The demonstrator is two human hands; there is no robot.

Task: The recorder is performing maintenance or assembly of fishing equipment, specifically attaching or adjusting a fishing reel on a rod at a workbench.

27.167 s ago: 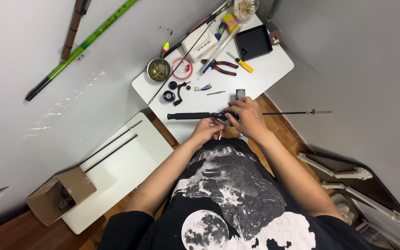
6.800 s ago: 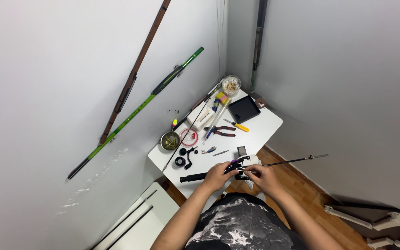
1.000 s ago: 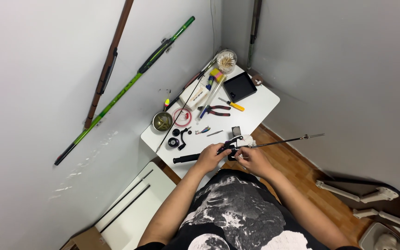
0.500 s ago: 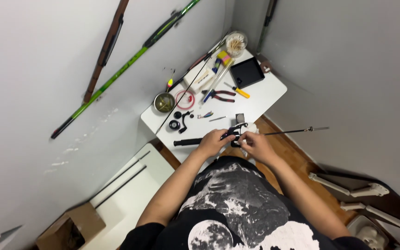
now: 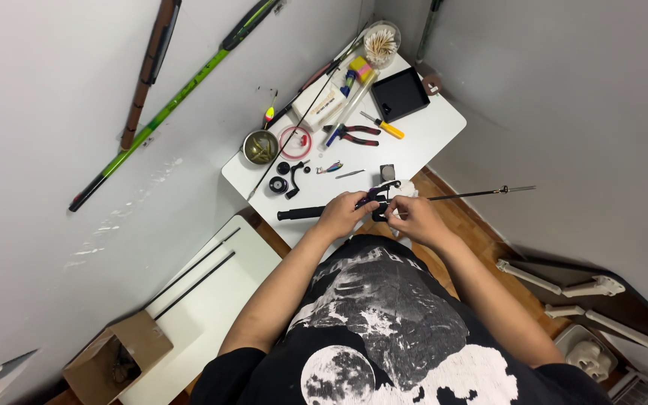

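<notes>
A slim black fishing rod [image 5: 414,199] lies across the near edge of the white table [image 5: 429,139], its thicker dark handle pointing left and its thin tip reaching out past the table's right side over the wooden floor. At the rod's middle sits a small black reel [image 5: 378,196], and both hands meet there: the left hand [image 5: 341,217] is curled around the rod just left of the reel, while the right hand [image 5: 411,217] pinches at the reel with narrowed fingers. Compared with half a second ago, the hands keep the same grip at the reel; the view has tilted so the cardboard box sits lower left. A small metal bowl [image 5: 261,146] holds small brassy bits, too small to tell. A clear cup [image 5: 382,43] at the table's far corner is packed with pale sticks. The black tray [image 5: 400,94] looks bare. The open cardboard box [image 5: 118,358] holds something dark.
</notes>
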